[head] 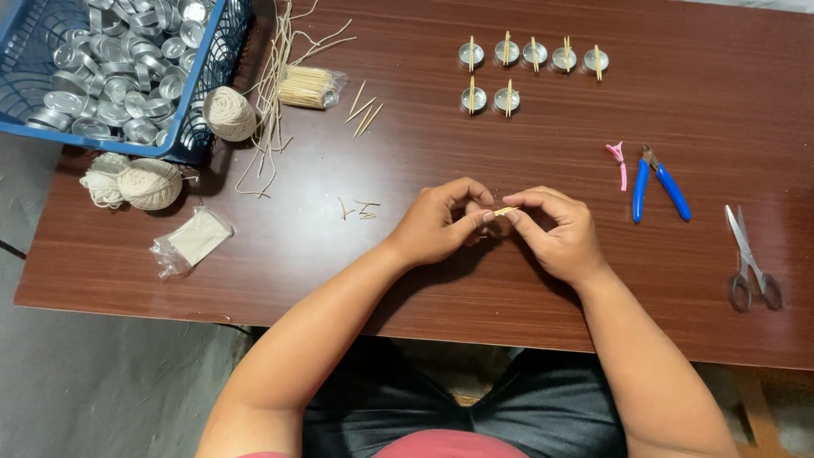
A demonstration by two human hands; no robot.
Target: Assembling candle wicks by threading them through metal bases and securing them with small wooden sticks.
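— What's sitting in the upper left of the frame?

— A blue basket [208,80] is holding metal cups [119,76], and twine balls [231,113] are lying just beside it.

— And toward the top?

— Seven small cups [509,75] are standing in two rows, each carrying a stick across it.

— On the right?

— Blue pliers [661,182] are lying beside a pink clip [618,159]; scissors [750,259] are resting farther right on the table [339,271].

Above the dark wooden bench [424,280], the left hand [441,225] and right hand [555,233] pinch a short pale wooden stick [505,210] between fingertips; blue-handled pliers [660,183] lie nearby.
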